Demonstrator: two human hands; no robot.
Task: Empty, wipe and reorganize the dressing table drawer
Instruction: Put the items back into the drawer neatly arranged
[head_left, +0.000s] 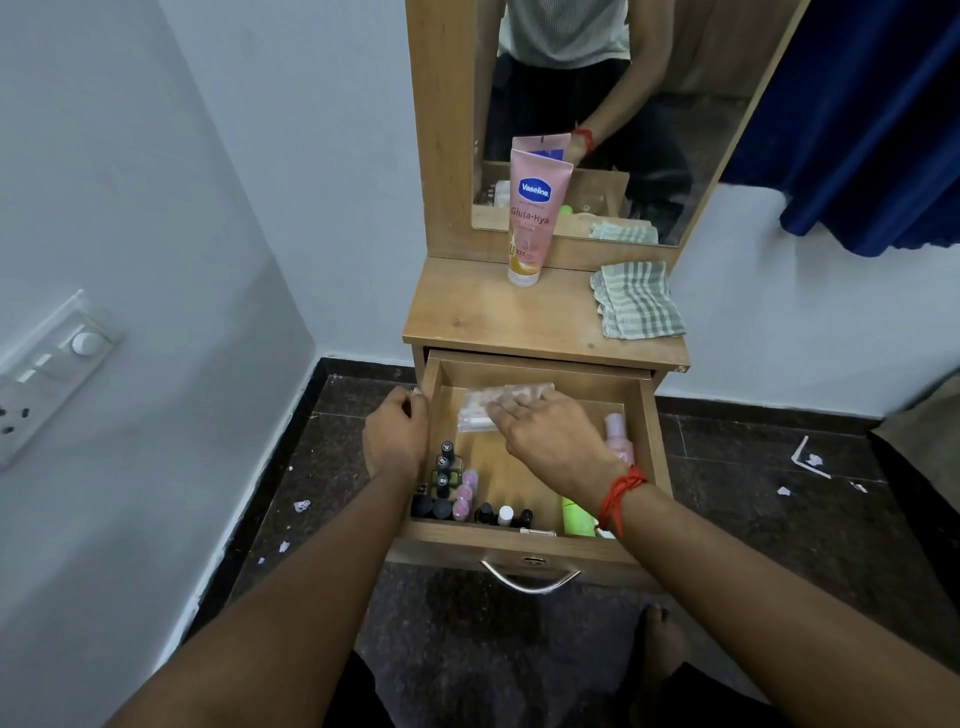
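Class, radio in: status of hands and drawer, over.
Left hand grips side of open wooden drawer. Right hand touches clear plastic packet. Small dark bottles inside.

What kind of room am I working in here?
Most likely a bedroom or dressing corner in a home: a wooden dressing table with a tall mirror, a lotion tube standing on top, and its open drawer holding nail polish bottles.

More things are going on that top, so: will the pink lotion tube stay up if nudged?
Probably tips easily: the lotion tube stands tall on its small cap. Its body looks soft, so squeezing would likely dent it. Once down, the flat crimped end should limit rolling.
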